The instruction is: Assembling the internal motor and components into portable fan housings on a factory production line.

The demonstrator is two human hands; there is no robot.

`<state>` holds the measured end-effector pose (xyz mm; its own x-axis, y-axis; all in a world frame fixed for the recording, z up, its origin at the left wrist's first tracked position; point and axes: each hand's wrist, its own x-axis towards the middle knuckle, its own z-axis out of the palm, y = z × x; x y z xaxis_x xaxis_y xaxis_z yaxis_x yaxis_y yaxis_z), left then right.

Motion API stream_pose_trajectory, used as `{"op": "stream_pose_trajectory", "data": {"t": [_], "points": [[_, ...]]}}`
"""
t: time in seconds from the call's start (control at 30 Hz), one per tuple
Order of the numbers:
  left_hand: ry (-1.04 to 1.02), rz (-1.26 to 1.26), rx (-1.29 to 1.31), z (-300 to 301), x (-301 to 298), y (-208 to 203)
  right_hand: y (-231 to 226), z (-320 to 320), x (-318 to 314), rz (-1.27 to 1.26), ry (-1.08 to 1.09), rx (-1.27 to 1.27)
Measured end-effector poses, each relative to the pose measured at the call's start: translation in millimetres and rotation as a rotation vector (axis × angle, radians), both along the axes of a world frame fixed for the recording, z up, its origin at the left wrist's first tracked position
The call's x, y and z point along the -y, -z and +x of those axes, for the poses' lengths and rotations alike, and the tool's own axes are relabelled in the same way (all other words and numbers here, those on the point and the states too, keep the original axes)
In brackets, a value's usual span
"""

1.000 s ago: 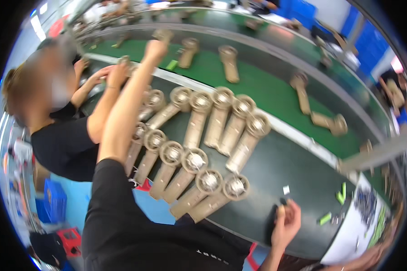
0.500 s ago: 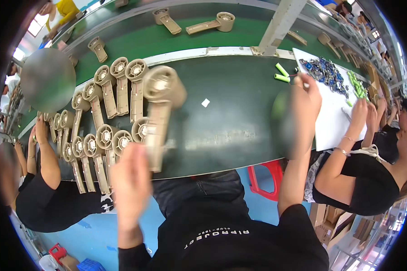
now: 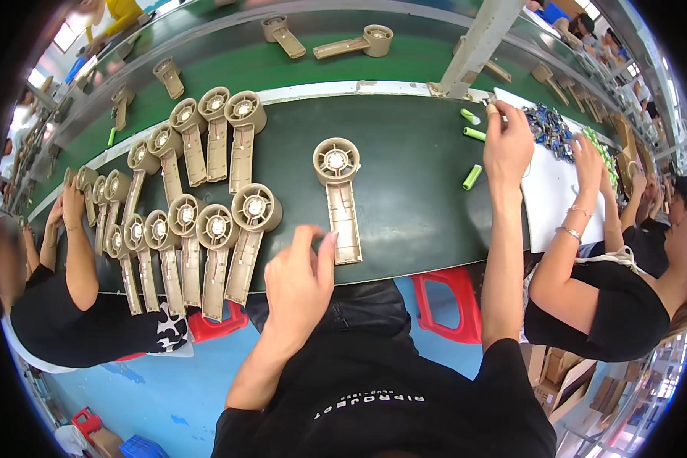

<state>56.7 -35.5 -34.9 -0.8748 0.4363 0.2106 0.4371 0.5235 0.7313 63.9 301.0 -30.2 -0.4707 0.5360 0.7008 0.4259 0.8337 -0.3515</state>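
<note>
A beige handheld-fan half shell [image 3: 344, 221] lies by itself on the dark green tabletop, its round fan end [image 3: 336, 159] away from me and its handle toward me. A thin red wire shows inside the handle. Beside the handle's near end is my left hand [image 3: 298, 278], thumb and forefinger apart, with nothing between them; whether the thumb touches the handle I cannot tell. At the far right, my right hand [image 3: 509, 149] pinches a small item at its fingertips, mostly hidden. Close to it lie three green cylindrical cells, one of them [image 3: 472, 177] nearer me.
Two rows of similar fan shells [image 3: 243, 145] fill the table's left part. On the right, a white board [image 3: 542, 206] carries a pile of blue-and-dark small parts [image 3: 549, 130] and green cells. A metal post [image 3: 473, 49] rises beyond the table; co-workers sit on both sides.
The fan shell that was moving near my left hand now rests farther right, and that hand has come off it. My right hand has moved slightly away from me, fingers still pinched.
</note>
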Motion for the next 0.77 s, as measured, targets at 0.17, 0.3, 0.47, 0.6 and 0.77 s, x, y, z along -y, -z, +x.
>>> {"op": "stream_pose_trajectory", "data": {"t": [0.17, 0.3, 0.47, 0.6, 0.77], "points": [[0.021, 0.195, -0.206, -22, 0, -17, -28, 10, 61, -0.441, -0.453, -0.338], [0.265, 0.489, -0.228, -34, -14, -41, -42, 26, 119, -0.824, -0.789, -0.439], [0.363, 0.814, 0.354, -28, -14, -39, -24, 27, 165, -0.809, -1.157, -0.182], [0.296, 0.654, 0.482, -28, 8, -31, -5, 32, 161, -1.009, -1.077, -0.146], [0.170, 0.027, -0.093, -30, 4, -6, 14, 33, 161, -1.097, -0.890, -0.019]]}}
